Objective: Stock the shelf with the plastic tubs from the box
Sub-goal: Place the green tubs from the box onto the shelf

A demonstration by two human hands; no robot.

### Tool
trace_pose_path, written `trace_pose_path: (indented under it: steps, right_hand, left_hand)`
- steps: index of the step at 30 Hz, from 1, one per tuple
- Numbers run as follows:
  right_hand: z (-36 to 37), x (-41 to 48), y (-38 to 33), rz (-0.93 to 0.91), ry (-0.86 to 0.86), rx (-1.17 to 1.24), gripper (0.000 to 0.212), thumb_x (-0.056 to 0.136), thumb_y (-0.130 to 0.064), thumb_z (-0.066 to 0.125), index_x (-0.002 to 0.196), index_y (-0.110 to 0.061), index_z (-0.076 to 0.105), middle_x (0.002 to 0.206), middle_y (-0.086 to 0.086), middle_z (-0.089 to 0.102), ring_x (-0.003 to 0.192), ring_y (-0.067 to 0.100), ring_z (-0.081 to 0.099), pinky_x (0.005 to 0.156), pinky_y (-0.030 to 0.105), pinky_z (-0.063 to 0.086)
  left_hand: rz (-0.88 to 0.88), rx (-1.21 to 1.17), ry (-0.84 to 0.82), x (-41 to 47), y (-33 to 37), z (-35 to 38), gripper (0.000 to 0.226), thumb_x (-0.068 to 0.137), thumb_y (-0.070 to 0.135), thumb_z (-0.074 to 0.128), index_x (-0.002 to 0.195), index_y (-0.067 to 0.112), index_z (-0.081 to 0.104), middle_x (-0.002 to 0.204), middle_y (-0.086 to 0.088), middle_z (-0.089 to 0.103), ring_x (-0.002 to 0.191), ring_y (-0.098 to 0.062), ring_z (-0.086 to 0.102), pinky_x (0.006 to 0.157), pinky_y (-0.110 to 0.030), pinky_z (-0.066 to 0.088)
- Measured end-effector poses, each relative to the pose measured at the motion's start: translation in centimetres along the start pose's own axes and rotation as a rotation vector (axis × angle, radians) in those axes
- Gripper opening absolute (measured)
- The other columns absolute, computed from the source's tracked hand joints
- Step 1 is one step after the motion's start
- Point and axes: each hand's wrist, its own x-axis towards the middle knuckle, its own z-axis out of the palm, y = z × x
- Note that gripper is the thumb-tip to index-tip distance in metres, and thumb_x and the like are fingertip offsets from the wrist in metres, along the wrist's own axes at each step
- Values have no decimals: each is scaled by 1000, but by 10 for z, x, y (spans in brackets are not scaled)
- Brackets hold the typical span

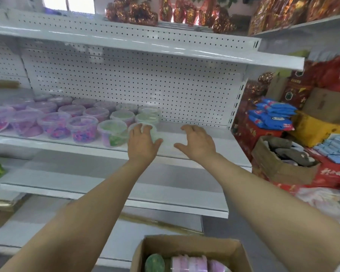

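So on the left of the frame the middle shelf [194, 148] is already pretty full: rows of clear plastic tubs [53, 124] with purple-pink stuff inside, then a few with green contents toward the centre. Looks like a good chunk of the stocking is done, but the whole right stretch of that shelf is still bare, so there's room for plenty more.

Centre of the frame, the person's left hand [142, 143] is wrapped over the lid of the newest green tub [145, 128], fingers curled on it, setting it at the front end of the row right beside another green one. The right hand [197, 143] is open, fingers spread, holding nothing, hovering just over the bare shelf next to it.

Bottom centre, the cardboard box [188, 250] is open and still has tubs lying on their sides, at least one green and a few pink ones, so the job's definitely not finished. How many are left deeper in can't be told.

The shelving is white metal with a pegboard back [135, 85]. Far right it's a cluttered shop corner: blue packets [273, 114], red boxes and a carton of grey stuff [287, 156] piled up, with shiny red-gold decorations [132, 12] on top.
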Motion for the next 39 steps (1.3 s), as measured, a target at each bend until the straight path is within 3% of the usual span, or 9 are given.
trace_pose_path:
  steps: [7, 17, 24, 29, 33, 36, 39]
  right_hand:
    - [-32, -60, 76, 25, -52, 140, 68, 89, -56, 60, 143, -22, 39, 142, 6, 49, 129, 27, 45, 94, 41, 47]
    - [-5, -120, 145, 77, -160, 237, 65, 90, -59, 55, 141, -20, 42, 139, 7, 52, 126, 28, 50, 93, 41, 48]
    - [60, -166, 177, 218, -320, 274, 66, 90, -59, 56, 141, -19, 43, 140, 7, 51, 125, 28, 51, 93, 37, 45]
    - [131, -216, 200, 399, -536, 284, 64, 86, -56, 63, 135, -18, 49, 135, 10, 57, 120, 31, 56, 92, 38, 47]
    - [187, -258, 211, 511, -722, 293, 57, 89, -53, 60, 128, -12, 52, 115, 8, 66, 107, 29, 62, 80, 33, 45]
    - [222, -291, 214, 594, -818, 356, 42, 91, -50, 62, 108, -13, 58, 94, 2, 64, 94, 26, 65, 67, 30, 41]
    - [262, -322, 218, 704, -964, 358, 42, 94, -55, 55, 100, -14, 62, 91, -2, 64, 88, 20, 63, 71, 30, 44]
  left_hand:
    - [-72, -31, -44, -68, 77, 23, 58, 90, 44, 59, 138, 15, 45, 148, -15, 33, 135, -35, 29, 101, -47, 38]
    - [-190, 45, -227, -140, 97, 77, 57, 92, 50, 52, 135, 13, 48, 145, -16, 36, 133, -34, 32, 105, -45, 35]
    - [-286, 62, -407, -195, 60, 137, 55, 90, 50, 55, 128, 10, 53, 133, -19, 47, 122, -37, 44, 101, -45, 39]
    - [-393, 104, -662, -248, 11, 182, 60, 92, 51, 49, 133, 7, 46, 135, -18, 46, 123, -36, 45, 101, -46, 40]
    - [-480, 99, -791, -286, -28, 214, 57, 91, 49, 53, 129, 7, 51, 132, -19, 49, 123, -38, 46, 101, -44, 39]
    - [-492, 110, -882, -306, -54, 239, 57, 93, 47, 52, 132, 5, 48, 135, -20, 49, 124, -36, 47, 100, -44, 41]
    - [-525, 99, -945, -317, -79, 271, 64, 93, 50, 51, 139, 6, 40, 137, -22, 47, 124, -37, 47, 98, -46, 44]
